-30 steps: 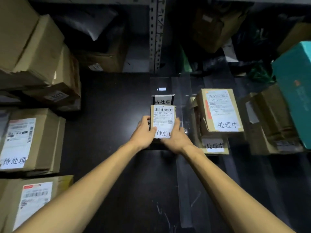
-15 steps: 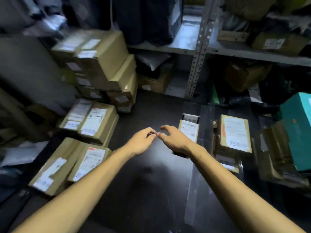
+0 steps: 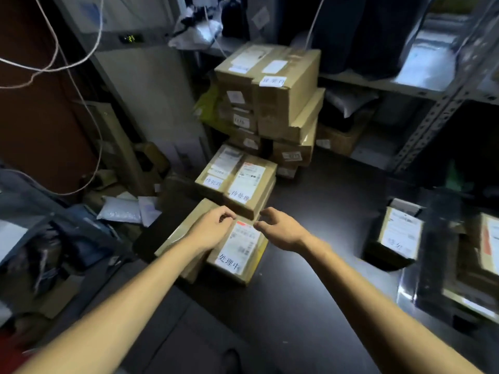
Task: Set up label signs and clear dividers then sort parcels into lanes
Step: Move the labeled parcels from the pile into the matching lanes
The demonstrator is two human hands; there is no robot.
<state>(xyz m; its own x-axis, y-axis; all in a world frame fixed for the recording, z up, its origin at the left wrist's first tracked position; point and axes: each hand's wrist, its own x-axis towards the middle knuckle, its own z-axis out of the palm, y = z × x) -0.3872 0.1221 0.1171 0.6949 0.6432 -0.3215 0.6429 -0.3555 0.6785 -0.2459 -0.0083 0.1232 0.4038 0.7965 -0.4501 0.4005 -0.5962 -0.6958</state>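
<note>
A cardboard parcel with a white shipping label and handwritten characters lies on the dark table, beside a second parcel under my left forearm. My left hand hovers over its far left corner, fingers loosely curled, holding nothing. My right hand hangs just right of its far edge, fingers relaxed and empty. Two more labelled parcels lie behind it. At the right, a small labelled parcel stands in a lane beside a clear divider; another parcel lies beyond the divider.
A tall stack of cardboard boxes rises behind the parcels. Metal shelving holds bags and boxes at the back right. Loose mailer bags and clutter fill the floor at the left. Cables hang at the upper left.
My hands let go of the small labelled parcel in its lane and swung left. The view turned left with them, and both hands now hang over a parcel in the left pile.
</note>
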